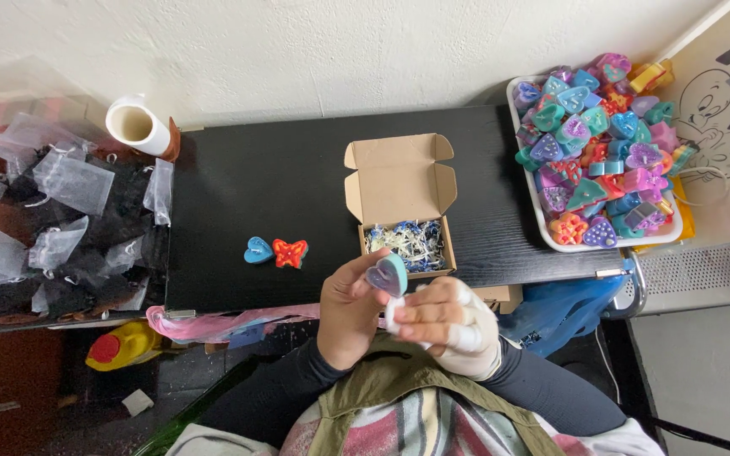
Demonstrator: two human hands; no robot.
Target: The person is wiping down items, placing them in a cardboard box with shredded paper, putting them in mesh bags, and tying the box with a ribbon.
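A small heart-shaped candle [388, 274], teal with a purple top, is held up in front of me by both hands. My left hand [346, 311] pinches it from the left with thumb and fingers. My right hand [451, 323], with white tape around several fingers, grips it from the right and below. Just beyond the candle sits an open cardboard box [401, 186] with blue and white paper shreds [407, 241] in its base. A blue heart candle [257, 250] and a red butterfly candle [290, 252] lie on the black table [247, 186], left of the box.
A white tray [542, 215] piled with several colourful candles stands at the table's right end. Clear small bags [69, 181] lie heaped at the left beside a white roll [135, 125]. A yellow bottle [124, 344] with a red cap sits low at the left.
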